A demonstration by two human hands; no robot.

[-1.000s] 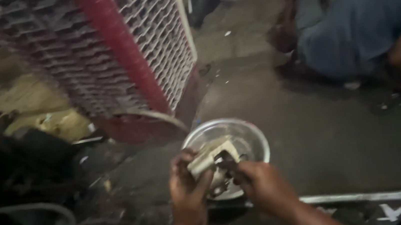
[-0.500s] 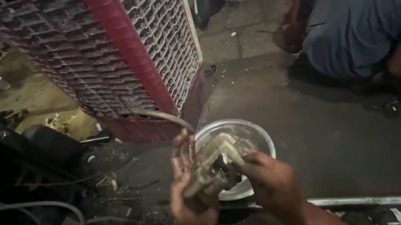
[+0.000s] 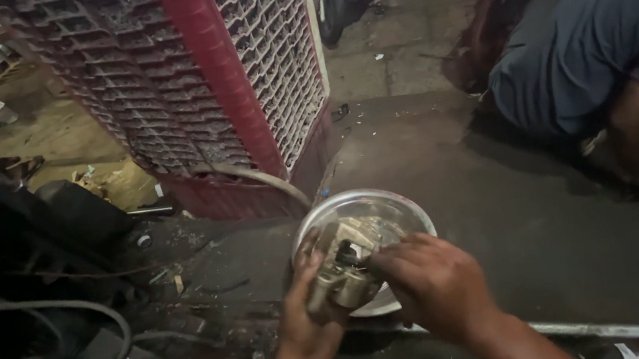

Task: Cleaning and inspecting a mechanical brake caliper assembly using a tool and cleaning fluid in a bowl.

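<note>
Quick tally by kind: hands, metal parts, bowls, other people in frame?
Hands: 2, left hand and right hand
Metal part: 1, held in both hands
Bowl: 1
Other person: 1
Total: 5

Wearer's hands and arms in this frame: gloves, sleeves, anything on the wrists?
Both are bare. The left hand and right hand show no gloves, and no rings or watch can be made out, though the light is dim. Both forearms are uncovered to the picture's lower edge, so no sleeve shows. The fingers look smudged with dark grime.
</note>
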